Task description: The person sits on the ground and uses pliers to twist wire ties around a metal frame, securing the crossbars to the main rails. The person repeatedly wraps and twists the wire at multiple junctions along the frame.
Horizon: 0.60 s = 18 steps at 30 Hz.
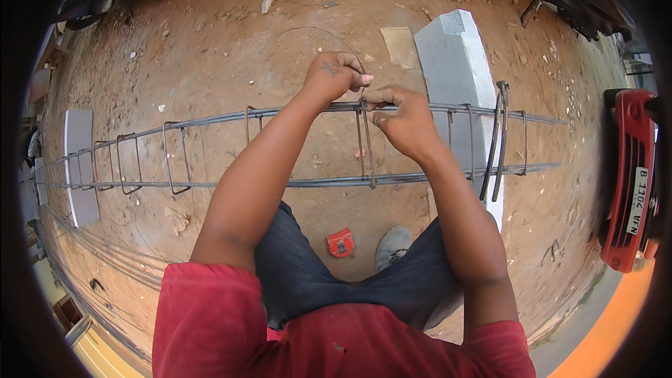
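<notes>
A long rebar cage [308,183] of steel bars with square stirrups [177,159] stretches across in front of me. My left hand [336,75] is closed just above the far bars, pinching a thin tie wire [343,40] that curves away over the dirt. Close beside it, my right hand [404,117] is closed at the top of a stirrup [369,147] where it meets the far bars. Its fingertips seem to be on the wire there, though the exact grip is partly hidden. Pincers [498,141] hang over the cage to my right.
Pale blocks [458,63] [78,140] prop up the cage at right and left. A red tape measure [341,243] lies on the ground near my shoe [393,246]. More long bars [105,248] lie at lower left. A red vehicle [628,182] stands at far right.
</notes>
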Motion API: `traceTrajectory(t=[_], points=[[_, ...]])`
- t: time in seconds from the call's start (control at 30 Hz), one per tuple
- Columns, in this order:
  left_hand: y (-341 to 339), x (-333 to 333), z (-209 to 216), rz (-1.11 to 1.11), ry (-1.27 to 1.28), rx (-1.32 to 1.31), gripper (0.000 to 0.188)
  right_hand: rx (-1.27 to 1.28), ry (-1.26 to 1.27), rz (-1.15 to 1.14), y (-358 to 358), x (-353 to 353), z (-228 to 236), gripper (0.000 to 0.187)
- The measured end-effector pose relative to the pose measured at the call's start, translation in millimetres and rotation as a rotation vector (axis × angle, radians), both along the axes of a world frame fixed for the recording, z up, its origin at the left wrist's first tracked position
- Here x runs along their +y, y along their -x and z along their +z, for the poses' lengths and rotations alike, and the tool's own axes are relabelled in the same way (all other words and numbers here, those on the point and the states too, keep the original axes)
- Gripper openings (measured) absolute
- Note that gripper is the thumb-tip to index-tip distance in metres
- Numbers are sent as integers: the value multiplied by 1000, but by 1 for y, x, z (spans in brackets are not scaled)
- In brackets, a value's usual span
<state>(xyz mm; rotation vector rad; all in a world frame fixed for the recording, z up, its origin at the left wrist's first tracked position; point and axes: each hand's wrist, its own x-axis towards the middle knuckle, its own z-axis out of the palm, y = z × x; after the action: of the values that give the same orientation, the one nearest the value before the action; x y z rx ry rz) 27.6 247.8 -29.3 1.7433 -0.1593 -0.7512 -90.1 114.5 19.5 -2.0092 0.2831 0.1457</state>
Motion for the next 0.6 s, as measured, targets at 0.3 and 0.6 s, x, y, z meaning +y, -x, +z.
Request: traceTrajectory(t=[0.3, 0.6], points=[[-4, -6, -19, -81, -93, -120, 27, -9, 311, 125, -17, 8, 4, 21], [-2, 54, 36, 73, -261, -306, 42, -129, 259, 178, -30, -11, -9, 15]])
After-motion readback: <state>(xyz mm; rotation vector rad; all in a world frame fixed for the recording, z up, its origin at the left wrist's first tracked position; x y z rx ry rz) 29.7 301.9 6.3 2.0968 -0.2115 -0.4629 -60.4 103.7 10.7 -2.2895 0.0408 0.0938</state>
